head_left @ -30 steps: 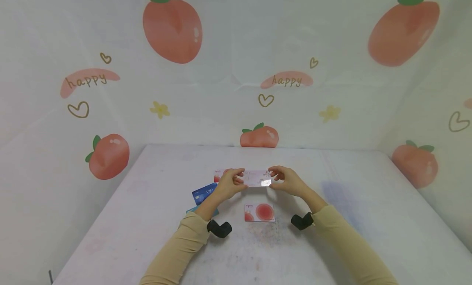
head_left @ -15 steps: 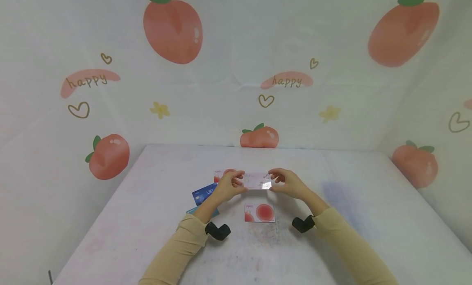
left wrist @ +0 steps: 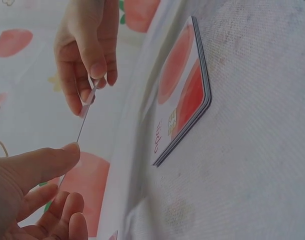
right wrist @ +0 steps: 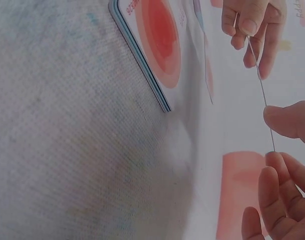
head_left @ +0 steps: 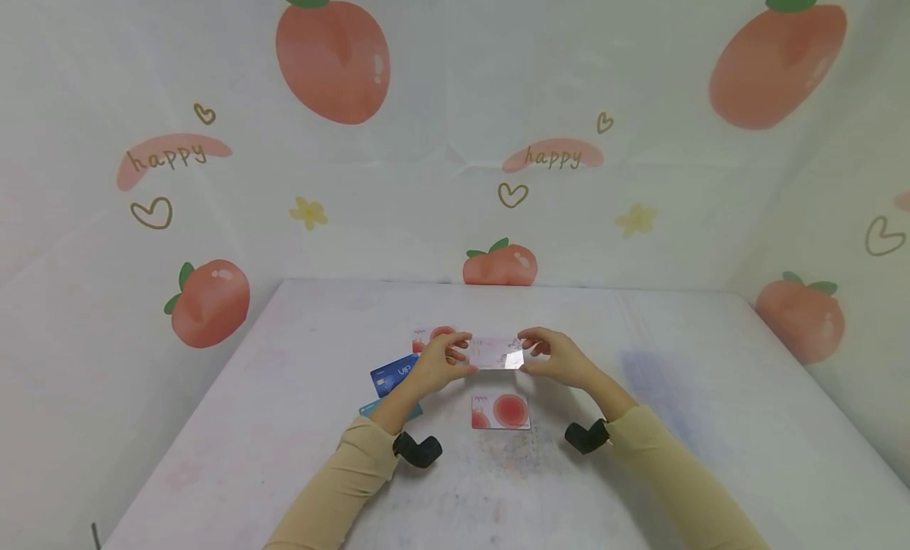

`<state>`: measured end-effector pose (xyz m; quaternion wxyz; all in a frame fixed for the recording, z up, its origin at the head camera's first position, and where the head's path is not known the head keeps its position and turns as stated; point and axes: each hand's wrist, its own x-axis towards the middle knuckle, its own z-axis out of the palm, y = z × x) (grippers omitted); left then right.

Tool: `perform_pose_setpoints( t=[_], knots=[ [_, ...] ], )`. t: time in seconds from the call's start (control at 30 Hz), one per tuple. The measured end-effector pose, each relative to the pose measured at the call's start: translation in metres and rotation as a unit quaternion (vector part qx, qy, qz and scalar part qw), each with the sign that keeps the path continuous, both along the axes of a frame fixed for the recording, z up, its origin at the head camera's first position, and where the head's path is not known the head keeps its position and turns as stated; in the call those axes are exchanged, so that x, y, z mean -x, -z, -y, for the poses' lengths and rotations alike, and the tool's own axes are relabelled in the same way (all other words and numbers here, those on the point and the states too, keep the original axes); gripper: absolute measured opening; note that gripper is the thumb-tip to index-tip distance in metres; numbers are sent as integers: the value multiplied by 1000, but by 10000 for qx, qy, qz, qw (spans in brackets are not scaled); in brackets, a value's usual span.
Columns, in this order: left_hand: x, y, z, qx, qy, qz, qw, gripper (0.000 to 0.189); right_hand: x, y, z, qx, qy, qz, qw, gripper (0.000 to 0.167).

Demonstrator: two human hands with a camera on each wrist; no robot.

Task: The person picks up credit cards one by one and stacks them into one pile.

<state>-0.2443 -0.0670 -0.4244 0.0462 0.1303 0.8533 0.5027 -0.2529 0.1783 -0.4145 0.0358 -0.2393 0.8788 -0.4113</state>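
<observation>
A pale pink card point(head_left: 495, 352) is held up level above the table by both hands. My left hand point(head_left: 438, 363) pinches its left end between thumb and fingers, and my right hand point(head_left: 558, 356) pinches the right end likewise. Seen edge-on, the thin card point(left wrist: 81, 127) spans between the two hands in the left wrist view. Just nearer than it, a neat stack of cards point(head_left: 501, 412) lies flat, a white one with red circles on top. The stack's layered edges show in both wrist views.
Left of the stack lie a blue VIP card point(head_left: 391, 374) and a teal card point(head_left: 370, 408), partly hidden by my left arm. Behind my left hand lies another red-circled card point(head_left: 425, 337). A peach-printed cloth point(head_left: 441, 178) stands behind the white table point(head_left: 661, 321).
Both hands have lowered the pale pink card slightly toward me, nearer the stack. The cards on the table have stayed where they were.
</observation>
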Motion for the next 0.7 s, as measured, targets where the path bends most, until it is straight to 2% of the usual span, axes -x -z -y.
perform_pose_setpoints(
  t=[0.3,0.7],
  knots=[
    [-4,0,2,-113,145,-86,9998,54,-3,0,-1,-87,73,126,9999,48],
    [-6,2,1,-145,88,-172,9997,53,-5,2,-2,-110,44,78,9999,48]
  ],
)
